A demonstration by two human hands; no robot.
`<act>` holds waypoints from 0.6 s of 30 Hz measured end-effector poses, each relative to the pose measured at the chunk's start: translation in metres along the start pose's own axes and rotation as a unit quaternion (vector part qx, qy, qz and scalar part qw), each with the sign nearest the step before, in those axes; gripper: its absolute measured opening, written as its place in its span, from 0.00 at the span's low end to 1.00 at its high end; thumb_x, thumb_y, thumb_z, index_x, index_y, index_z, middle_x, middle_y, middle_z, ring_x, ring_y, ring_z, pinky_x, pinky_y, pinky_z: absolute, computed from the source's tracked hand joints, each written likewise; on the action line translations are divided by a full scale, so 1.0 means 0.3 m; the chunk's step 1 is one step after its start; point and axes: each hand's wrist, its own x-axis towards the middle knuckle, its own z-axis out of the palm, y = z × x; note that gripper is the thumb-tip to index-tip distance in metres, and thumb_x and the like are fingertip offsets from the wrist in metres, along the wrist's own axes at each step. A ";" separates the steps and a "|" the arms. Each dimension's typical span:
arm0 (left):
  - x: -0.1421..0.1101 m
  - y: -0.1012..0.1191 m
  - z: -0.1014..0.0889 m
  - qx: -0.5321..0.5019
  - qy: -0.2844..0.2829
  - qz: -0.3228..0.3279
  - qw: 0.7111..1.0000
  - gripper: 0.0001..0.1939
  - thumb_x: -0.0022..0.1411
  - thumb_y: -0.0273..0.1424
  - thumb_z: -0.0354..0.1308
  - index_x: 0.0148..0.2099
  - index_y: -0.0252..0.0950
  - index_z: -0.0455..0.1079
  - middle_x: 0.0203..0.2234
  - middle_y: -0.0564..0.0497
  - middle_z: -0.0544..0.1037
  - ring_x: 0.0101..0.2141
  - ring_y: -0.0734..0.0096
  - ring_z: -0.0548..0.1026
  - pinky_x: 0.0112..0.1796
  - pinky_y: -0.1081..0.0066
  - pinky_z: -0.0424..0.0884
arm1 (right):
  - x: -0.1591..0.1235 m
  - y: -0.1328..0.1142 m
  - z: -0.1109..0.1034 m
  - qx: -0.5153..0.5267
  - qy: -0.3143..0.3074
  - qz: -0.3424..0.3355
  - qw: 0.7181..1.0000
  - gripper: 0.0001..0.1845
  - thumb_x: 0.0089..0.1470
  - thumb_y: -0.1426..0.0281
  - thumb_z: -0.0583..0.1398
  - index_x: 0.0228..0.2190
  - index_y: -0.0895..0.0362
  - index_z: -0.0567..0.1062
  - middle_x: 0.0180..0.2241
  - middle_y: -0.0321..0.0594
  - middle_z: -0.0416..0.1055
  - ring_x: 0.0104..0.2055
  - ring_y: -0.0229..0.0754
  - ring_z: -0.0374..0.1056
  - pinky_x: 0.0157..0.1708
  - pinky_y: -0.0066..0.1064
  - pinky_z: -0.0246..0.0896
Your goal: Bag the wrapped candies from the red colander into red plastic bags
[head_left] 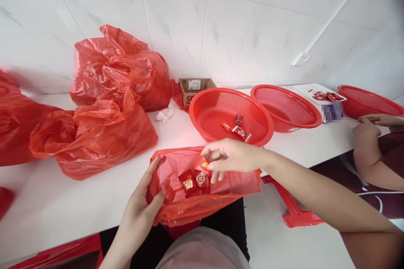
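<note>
An open red plastic bag (183, 206) lies at the near table edge with several small red packets (191, 182) inside. My left hand (143, 204) grips the bag's left rim and holds it open. My right hand (229, 157) hovers over the bag's mouth, fingers pinched on one small red packet (202, 163). Just beyond stands a red mesh basket (202, 109) with three packets (240, 128) lying on its bottom.
Full red plastic bags (120, 71) (94, 134) are piled at the left on the white table (63, 206). A small cardboard box (193, 88) sits by the wall. Further red baskets (285, 107) (369, 101) stand at the right. Another person's arm (369, 147) rests at the right edge.
</note>
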 end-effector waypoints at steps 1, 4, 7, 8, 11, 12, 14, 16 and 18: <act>-0.002 0.002 0.001 -0.001 0.001 0.001 1.000 0.32 0.64 0.38 0.57 0.69 0.50 0.57 0.68 0.54 0.61 0.68 0.63 0.54 0.68 0.58 0.43 | 0.002 -0.003 0.031 -0.068 0.034 0.005 0.997 0.12 0.60 0.65 0.61 0.45 0.56 0.72 0.42 0.45 0.79 0.40 0.44 0.78 0.39 0.35 0.72; -0.008 0.002 0.001 -0.003 0.002 -0.006 1.000 0.33 0.64 0.37 0.57 0.69 0.50 0.57 0.68 0.55 0.61 0.68 0.63 0.54 0.67 0.59 0.43 | 0.006 -0.010 0.044 -0.165 0.135 -0.025 0.977 0.15 0.60 0.66 0.60 0.49 0.53 0.73 0.50 0.46 0.76 0.43 0.45 0.77 0.40 0.35 0.72; -0.014 -0.005 -0.002 -0.002 -0.003 -0.005 1.000 0.33 0.63 0.36 0.57 0.69 0.51 0.57 0.68 0.55 0.61 0.68 0.63 0.53 0.68 0.58 0.42 | 0.008 0.002 -0.088 -0.177 0.227 -0.047 0.957 0.16 0.64 0.62 0.55 0.51 0.52 0.71 0.50 0.44 0.76 0.35 0.41 0.77 0.33 0.34 0.72; -0.015 -0.007 -0.003 -0.001 -0.004 -0.004 1.000 0.33 0.63 0.36 0.57 0.69 0.50 0.57 0.68 0.54 0.61 0.68 0.62 0.53 0.68 0.57 0.41 | 0.010 0.016 -0.154 -0.217 0.271 -0.039 0.937 0.16 0.65 0.61 0.54 0.51 0.52 0.71 0.49 0.44 0.76 0.37 0.42 0.76 0.36 0.35 0.72; -0.019 -0.007 -0.004 0.000 -0.007 -0.003 1.000 0.33 0.63 0.37 0.57 0.69 0.50 0.57 0.68 0.54 0.60 0.68 0.59 0.53 0.67 0.54 0.42 | 0.023 0.097 -0.352 -0.416 0.296 0.107 0.853 0.21 0.62 0.64 0.57 0.55 0.53 0.69 0.53 0.48 0.73 0.51 0.48 0.72 0.51 0.40 0.66; -0.020 -0.006 -0.004 0.001 -0.007 -0.005 1.000 0.33 0.63 0.38 0.57 0.69 0.50 0.57 0.68 0.53 0.60 0.68 0.58 0.54 0.67 0.54 0.42 | 0.029 0.133 -0.403 -0.458 0.245 0.173 0.837 0.26 0.60 0.64 0.59 0.59 0.54 0.66 0.57 0.51 0.70 0.56 0.52 0.69 0.54 0.41 0.63; -0.022 -0.002 -0.003 -0.001 -0.009 -0.011 1.000 0.33 0.63 0.39 0.57 0.69 0.49 0.57 0.68 0.52 0.60 0.67 0.55 0.55 0.67 0.52 0.44 | 0.042 0.208 -0.470 -0.480 0.187 0.229 0.826 0.38 0.51 0.63 0.67 0.62 0.56 0.65 0.60 0.55 0.65 0.60 0.57 0.64 0.54 0.43 0.62; -0.024 -0.001 -0.001 -0.005 -0.010 -0.031 0.999 0.35 0.63 0.41 0.57 0.70 0.49 0.55 0.68 0.51 0.60 0.66 0.50 0.58 0.66 0.48 0.46 | 0.058 0.272 -0.495 -0.479 0.153 0.236 0.832 0.48 0.44 0.61 0.71 0.64 0.55 0.62 0.61 0.57 0.63 0.61 0.59 0.63 0.52 0.41 0.63; -0.023 -0.005 0.001 -0.007 -0.009 -0.051 0.999 0.36 0.62 0.43 0.58 0.70 0.50 0.54 0.69 0.51 0.59 0.65 0.46 0.59 0.65 0.44 0.46 | 0.076 0.315 -0.495 -0.482 0.132 0.227 0.836 0.48 0.45 0.57 0.70 0.65 0.51 0.61 0.62 0.54 0.62 0.60 0.57 0.64 0.51 0.38 0.63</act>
